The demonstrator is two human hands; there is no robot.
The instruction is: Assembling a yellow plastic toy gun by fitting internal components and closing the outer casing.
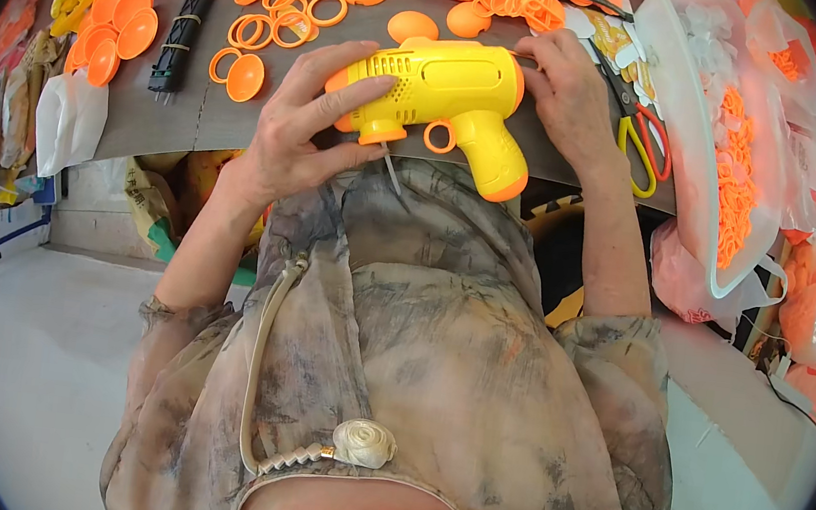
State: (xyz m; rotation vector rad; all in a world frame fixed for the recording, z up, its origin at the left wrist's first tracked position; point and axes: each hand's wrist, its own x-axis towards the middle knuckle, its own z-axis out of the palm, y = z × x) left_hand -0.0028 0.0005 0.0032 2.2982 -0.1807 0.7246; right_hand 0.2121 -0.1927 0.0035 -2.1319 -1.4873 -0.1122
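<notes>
Head view of two bare hands, one yellow toy gun and the loose parts around it. The toy gun (448, 76) is held above the near edge of the grey table (154, 117), its barrel end toward the left and its grip slanting down to the right; one orange trigger ring (427, 135) shows in front of the grip. The left hand (293, 133) is closed around the barrel end, fingers over the side and thumb beneath, beside one thin grey strip (393, 175) hanging below. The right hand (578, 101) is at the rear end, fingers bent and narrow; whether they grip the gun or something small cannot be told. At the far left of the table lie about seven orange cups (104, 62), overlapping, so their count is uncertain; one single cup (245, 78) lies apart from them. About eight orange rings (275, 28) are grouped nearby, some overlapping. Two orange domes (413, 27) sit just beyond the gun. Between the cup groups lies one black bundle (182, 33) with two pale bands. To the right of the right hand are one pair of scissors (629, 100), with one red and one yellow handle, and one whitish tub (704, 153) containing many small orange pieces (732, 201), too numerous to count.
</notes>
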